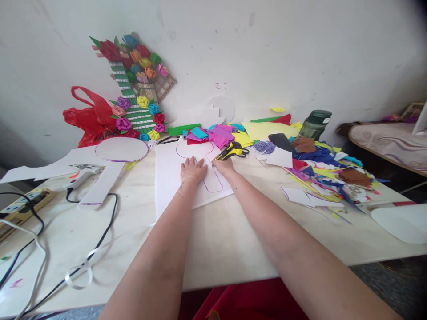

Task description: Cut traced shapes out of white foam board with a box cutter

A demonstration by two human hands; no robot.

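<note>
A white sheet of card [167, 186] lies on the table in front of me, with a purple outline of a rounded head and a long stem drawn on it. My left hand [193, 170] rests flat on the sheet, fingers spread, over part of the outline. Closed around a yellow and black utility knife [229, 151], my right hand [223, 166] touches the sheet beside the stem's right-hand line. The knife's handle slants up and to the right; its blade is too small to make out.
Colored paper pieces [222, 134] lie just beyond the sheet. Paper scraps [333, 171], a phone [282, 143] and a green bottle [315, 124] are at right. At left are a white oval cutout [122, 149], a glue gun [82, 177], a power strip [25, 206] and loose cables.
</note>
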